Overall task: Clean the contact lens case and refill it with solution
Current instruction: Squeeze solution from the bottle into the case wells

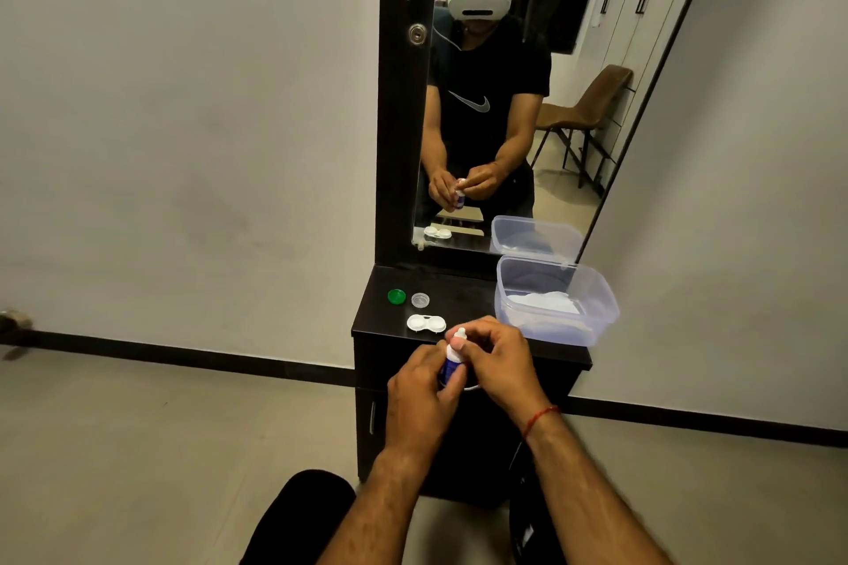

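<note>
Over the front edge of the dresser (463, 289), left hand (420, 390) grips the solution bottle (452, 366), right hand (498, 358) pinches its top (460, 332).

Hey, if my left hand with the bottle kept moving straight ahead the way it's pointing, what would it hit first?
Probably the lens case, open on the dresser top just ahead of your left hand and the bottle. Height is unclear, so the hand may pass over it.

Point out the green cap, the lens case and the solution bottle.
green cap (396, 296), head view, its middle.
lens case (426, 323), head view, bridge between its wells.
solution bottle (448, 368), head view, its blue label.
</note>
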